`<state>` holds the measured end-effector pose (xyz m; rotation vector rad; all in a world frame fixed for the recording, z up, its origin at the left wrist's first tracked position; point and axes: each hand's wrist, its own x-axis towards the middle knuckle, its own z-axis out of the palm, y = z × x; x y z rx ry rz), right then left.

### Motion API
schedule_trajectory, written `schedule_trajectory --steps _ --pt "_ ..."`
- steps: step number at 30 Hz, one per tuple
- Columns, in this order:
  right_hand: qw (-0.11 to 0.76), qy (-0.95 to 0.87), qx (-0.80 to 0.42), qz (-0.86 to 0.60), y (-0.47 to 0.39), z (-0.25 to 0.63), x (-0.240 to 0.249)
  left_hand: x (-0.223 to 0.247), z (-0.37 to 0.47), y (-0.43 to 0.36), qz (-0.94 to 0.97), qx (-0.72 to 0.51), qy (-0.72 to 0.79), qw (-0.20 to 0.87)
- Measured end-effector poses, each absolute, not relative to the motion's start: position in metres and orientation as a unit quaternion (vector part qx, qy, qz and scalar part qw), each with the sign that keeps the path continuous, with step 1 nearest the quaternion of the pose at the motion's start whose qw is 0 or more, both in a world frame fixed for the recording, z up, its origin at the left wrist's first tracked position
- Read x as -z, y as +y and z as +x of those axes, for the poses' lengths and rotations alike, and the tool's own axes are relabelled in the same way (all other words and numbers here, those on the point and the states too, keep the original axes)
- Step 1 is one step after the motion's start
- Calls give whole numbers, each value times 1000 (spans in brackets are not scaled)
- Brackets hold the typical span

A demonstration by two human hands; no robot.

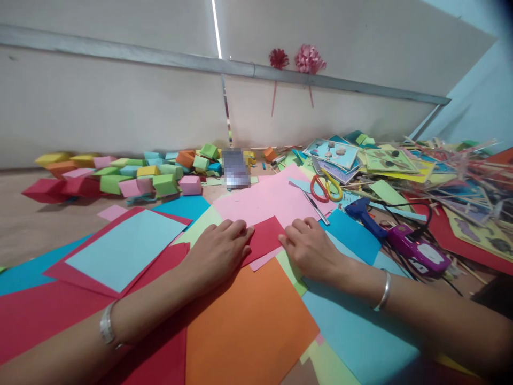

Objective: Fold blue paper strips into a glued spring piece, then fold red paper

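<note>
A small red sheet of paper (265, 237) lies between my two hands on top of a pink sheet (252, 198). My left hand (218, 251) grips its left end with curled fingers. At the right end, my right hand (308, 248) has its fingers bent in and the fingertips pinching the paper's edge. Just below the hands an orange sheet (252, 326) spreads toward me. Light blue paper (360, 326) lies under my right forearm, and a red sheet (160, 267) is beside my left forearm.
Folded paper boxes (164, 184) line the back left. A phone with a blurred screen (236, 168) stands behind the pink sheet. Scissors (326, 184), a craft knife (316, 208) and a blue glue gun (364, 216) lie right, near a purple device (417, 254) and heaped sticks and cards.
</note>
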<state>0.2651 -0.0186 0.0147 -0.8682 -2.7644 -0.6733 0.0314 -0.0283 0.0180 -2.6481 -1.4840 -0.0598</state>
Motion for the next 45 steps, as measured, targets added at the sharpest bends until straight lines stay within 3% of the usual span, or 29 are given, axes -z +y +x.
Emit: schedule_trajectory --steps 6,10,16,23,31,45 --pt "27 -916 247 -315 -15 286 -22 -20 32 -28 -873 2 -485 52" --pt "38 -907 256 -333 -25 274 -30 -19 30 -28 -874 19 -482 51" --pt "25 -940 191 -280 -42 242 -24 -21 32 -30 -873 4 -485 56" --pt "-25 -927 187 -324 -37 261 -27 -23 29 -24 -880 16 -475 14" --pt "37 -942 235 -234 -37 240 -23 -16 19 -18 -900 85 -428 0" --pt "47 -967 146 -203 -55 209 -17 -18 19 -18 -896 80 -436 -4"
